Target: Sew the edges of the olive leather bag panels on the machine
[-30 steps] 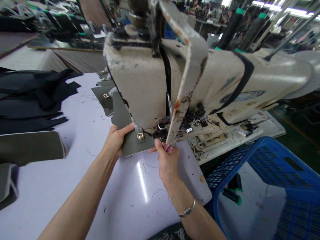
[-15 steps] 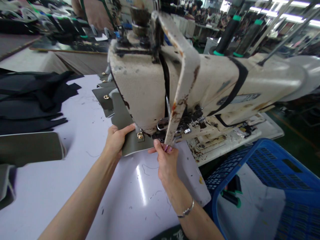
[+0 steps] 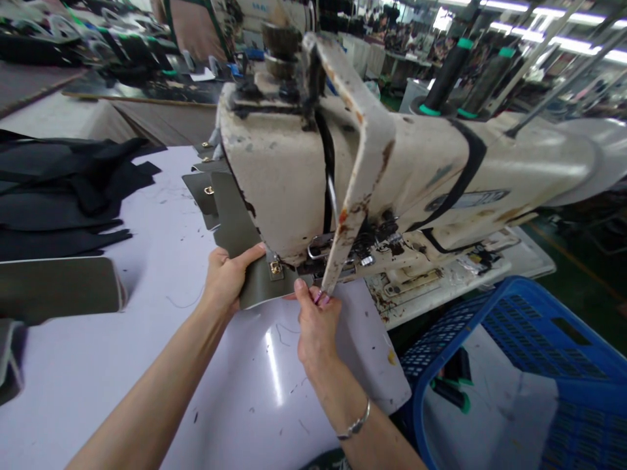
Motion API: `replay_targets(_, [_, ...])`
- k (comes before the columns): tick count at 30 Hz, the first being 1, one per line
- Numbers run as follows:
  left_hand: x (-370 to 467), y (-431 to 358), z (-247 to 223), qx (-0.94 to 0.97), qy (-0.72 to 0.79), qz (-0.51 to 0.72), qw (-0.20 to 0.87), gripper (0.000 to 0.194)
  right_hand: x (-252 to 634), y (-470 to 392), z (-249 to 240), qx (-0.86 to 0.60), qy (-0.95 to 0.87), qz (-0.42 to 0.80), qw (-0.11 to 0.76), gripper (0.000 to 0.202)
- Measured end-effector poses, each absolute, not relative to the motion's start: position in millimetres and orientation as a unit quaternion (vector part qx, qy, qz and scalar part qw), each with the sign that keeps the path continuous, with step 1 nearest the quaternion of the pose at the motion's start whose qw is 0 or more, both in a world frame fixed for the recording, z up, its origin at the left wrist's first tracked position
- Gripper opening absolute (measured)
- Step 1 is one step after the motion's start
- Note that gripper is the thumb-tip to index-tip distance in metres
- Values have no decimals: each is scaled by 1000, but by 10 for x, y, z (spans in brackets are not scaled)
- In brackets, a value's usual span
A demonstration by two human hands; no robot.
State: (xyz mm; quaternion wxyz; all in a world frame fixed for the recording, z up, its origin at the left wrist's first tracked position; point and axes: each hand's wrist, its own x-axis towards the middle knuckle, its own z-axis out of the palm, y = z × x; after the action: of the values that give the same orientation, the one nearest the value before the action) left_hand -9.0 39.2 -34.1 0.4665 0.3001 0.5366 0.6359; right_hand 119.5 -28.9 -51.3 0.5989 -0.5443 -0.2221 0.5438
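Observation:
An olive-green panel (image 3: 262, 287) with a small gold metal fitting (image 3: 275, 267) lies under the head of a worn cream sewing machine (image 3: 279, 170). My left hand (image 3: 225, 277) grips the panel's left side, thumb stretched on top towards the needle area and the other fingers hidden beneath. My right hand (image 3: 318, 326) pinches the panel's near edge at its right end, just below the machine's bent metal guard (image 3: 362, 150). Something small and pink shows at the right fingers, too small to name. The needle itself is hidden behind the machine head.
More olive pieces with gold fittings (image 3: 209, 190) lie behind the panel. Black fabric pieces (image 3: 59, 196) and another olive panel (image 3: 59, 287) are on the white table (image 3: 220, 405) at left. A blue plastic basket (image 3: 421, 385) holding thread spools (image 3: 450, 395) stands at right.
My right hand has shifted slightly left and down along the panel's edge. The left hand keeps its hold, and the view has tilted a little.

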Motion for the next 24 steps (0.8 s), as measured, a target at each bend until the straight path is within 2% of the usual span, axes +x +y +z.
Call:
replay_targets(8, [-110, 392, -309, 354, 547, 634, 417, 31, 1053, -207, -505, -539, -189, 521, 635, 38])
replay_targets(14, [-138, 281, -366, 337, 547, 647, 411, 37, 1006, -198, -515, -540, -193, 502, 647, 33])
replay_targets(24, [-13, 81, -349, 303, 555, 682, 367, 35, 1057, -199, -526, -564, -208, 497, 626, 32])
